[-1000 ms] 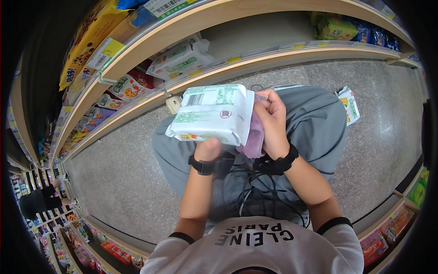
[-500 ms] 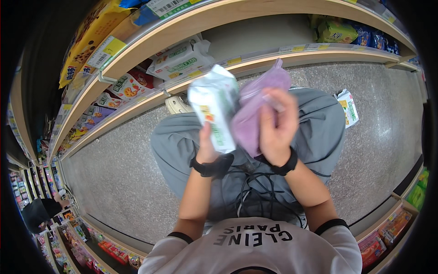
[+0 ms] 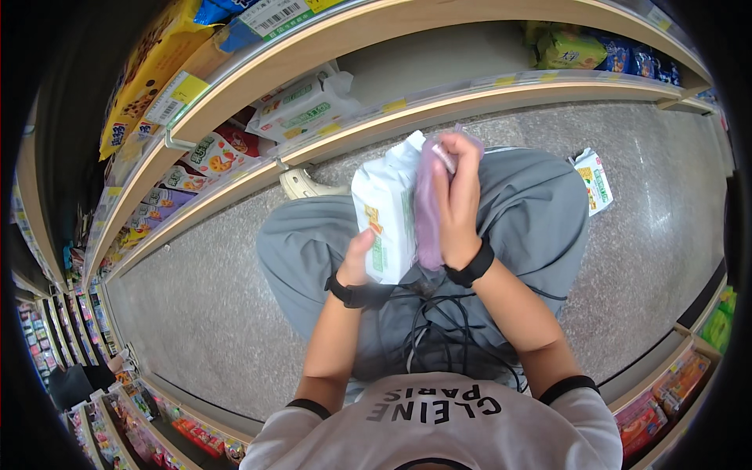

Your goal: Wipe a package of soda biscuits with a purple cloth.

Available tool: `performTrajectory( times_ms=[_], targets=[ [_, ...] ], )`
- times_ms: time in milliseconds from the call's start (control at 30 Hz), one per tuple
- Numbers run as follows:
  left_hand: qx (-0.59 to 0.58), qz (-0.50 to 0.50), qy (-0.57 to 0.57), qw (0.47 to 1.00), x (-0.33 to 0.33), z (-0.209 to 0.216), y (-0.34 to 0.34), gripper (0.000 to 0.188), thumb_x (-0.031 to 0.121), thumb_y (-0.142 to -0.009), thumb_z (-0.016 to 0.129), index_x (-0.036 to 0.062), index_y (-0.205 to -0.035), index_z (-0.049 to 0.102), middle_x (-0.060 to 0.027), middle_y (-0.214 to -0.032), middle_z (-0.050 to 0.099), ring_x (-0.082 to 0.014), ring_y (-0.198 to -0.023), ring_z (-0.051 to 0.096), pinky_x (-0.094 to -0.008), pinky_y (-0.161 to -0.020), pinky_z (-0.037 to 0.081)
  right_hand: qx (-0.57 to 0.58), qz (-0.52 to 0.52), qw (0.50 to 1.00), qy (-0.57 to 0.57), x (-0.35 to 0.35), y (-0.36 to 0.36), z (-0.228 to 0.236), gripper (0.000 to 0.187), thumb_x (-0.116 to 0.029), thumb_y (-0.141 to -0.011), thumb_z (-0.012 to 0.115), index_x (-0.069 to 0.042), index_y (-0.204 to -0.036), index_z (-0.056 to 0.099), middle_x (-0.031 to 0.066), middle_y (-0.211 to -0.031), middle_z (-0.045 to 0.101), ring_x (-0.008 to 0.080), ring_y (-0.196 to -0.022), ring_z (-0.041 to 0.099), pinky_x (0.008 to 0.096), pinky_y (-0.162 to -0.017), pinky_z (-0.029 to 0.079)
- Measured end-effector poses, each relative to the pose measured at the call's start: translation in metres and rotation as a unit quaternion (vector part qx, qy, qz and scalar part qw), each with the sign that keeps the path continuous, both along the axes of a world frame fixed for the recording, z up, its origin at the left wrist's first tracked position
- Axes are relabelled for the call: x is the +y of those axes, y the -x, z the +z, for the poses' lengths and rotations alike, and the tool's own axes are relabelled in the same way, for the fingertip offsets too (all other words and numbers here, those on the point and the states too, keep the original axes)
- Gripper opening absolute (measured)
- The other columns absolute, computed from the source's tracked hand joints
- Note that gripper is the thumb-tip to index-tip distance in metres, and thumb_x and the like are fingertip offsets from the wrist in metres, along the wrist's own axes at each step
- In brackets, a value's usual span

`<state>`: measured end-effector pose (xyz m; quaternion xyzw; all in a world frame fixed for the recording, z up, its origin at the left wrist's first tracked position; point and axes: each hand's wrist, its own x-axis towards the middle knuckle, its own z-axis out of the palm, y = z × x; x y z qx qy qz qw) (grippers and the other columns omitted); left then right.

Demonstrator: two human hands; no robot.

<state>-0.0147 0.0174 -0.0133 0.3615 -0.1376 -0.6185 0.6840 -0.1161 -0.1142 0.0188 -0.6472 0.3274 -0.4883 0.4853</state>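
Above my lap, my left hand [image 3: 357,258] grips a white snack package [image 3: 384,211] with green and orange print, its thumb on the near face. A purple cloth [image 3: 429,211] lies bunched in my right hand [image 3: 458,188], whose fingers curl over its top. The cloth is pressed against the right side of the package. Much of my left hand is hidden behind the package. Another white package [image 3: 593,182] of similar print lies on the floor beside my right knee.
Ahead runs a low wooden shelf [image 3: 501,92] with white packages [image 3: 305,102] at its left and green and blue packs [image 3: 576,51] at its right. Red and purple bags [image 3: 219,150] fill the left section. Behind me on the right is another shelf [image 3: 666,392]. A person [image 3: 82,382] is at far left.
The white package has shifted slightly right and nearer to me and stands more upright. My right hand has moved left, and the purple cloth, spread wider before, is now bunched against the package.
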Motion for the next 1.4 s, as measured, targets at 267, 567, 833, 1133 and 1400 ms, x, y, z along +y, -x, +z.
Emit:
performTrajectory(
  times_ms=[267, 567, 833, 1133, 1400],
  targets=[
    [-0.009, 0.084, 0.048, 0.995, -0.022, 0.020, 0.007, 0.062, 0.045, -0.089, 0.041, 0.0034, -0.134, 0.035, -0.0116, -0.132, 0.045, -0.0234, -0.120, 0.044, -0.0365, -0.102, 0.034, 0.155, 0.142, 0.953, 0.217, 0.033, -0.002, -0.002, 0.080, -0.055, -0.083, 0.045, 0.002, -0.137, 0.028, 0.0265, -0.143, 0.021, 0.0424, -0.121, 0.031, 0.0492, -0.101, 0.021],
    [0.015, 0.039, 0.103, 0.994, -0.008, -0.007, -0.005, 0.061, 0.043, -0.087, 0.047, 0.0038, -0.133, 0.036, -0.0115, -0.124, 0.052, -0.0226, -0.111, 0.052, -0.0354, -0.096, 0.040, 0.086, 0.124, 0.982, 0.111, 0.012, -0.008, -0.010, 0.057, -0.035, -0.093, 0.036, -0.005, -0.140, 0.027, 0.0227, -0.145, 0.021, 0.0426, -0.132, 0.020, 0.0484, -0.106, 0.015],
    [-0.062, 0.113, 0.016, 0.991, -0.015, 0.004, 0.001, 0.073, 0.047, -0.081, 0.051, 0.0035, -0.136, 0.032, -0.0118, -0.123, 0.050, -0.0229, -0.109, 0.052, -0.0345, -0.093, 0.042, 0.063, 0.160, 0.979, 0.108, 0.021, -0.010, -0.005, 0.054, -0.027, -0.091, 0.044, -0.006, -0.139, 0.031, 0.0212, -0.147, 0.019, 0.0404, -0.133, 0.020, 0.0458, -0.107, 0.017],
    [-0.057, 0.065, 0.042, 0.995, -0.021, 0.014, 0.002, 0.070, 0.049, -0.089, 0.041, 0.0008, -0.138, 0.027, -0.0147, -0.135, 0.042, -0.0273, -0.120, 0.045, -0.0392, -0.101, 0.035, -0.168, 0.214, 0.849, -0.453, -0.003, -0.007, -0.021, 0.038, -0.027, -0.096, 0.046, 0.003, -0.118, 0.051, 0.0061, -0.113, 0.057, 0.0113, -0.101, 0.052, 0.0247, -0.089, 0.039],
    [-0.098, 0.116, 0.008, 0.988, -0.022, 0.023, -0.001, 0.064, 0.044, -0.093, 0.041, -0.0016, -0.137, 0.028, -0.0138, -0.133, 0.042, -0.0228, -0.118, 0.045, -0.0352, -0.097, 0.037, -0.201, 0.183, 0.887, -0.374, 0.002, -0.005, -0.013, 0.043, -0.032, -0.099, 0.036, 0.004, -0.113, 0.053, 0.0067, -0.109, 0.058, 0.0105, -0.098, 0.051, 0.0254, -0.088, 0.039]
  ],
)
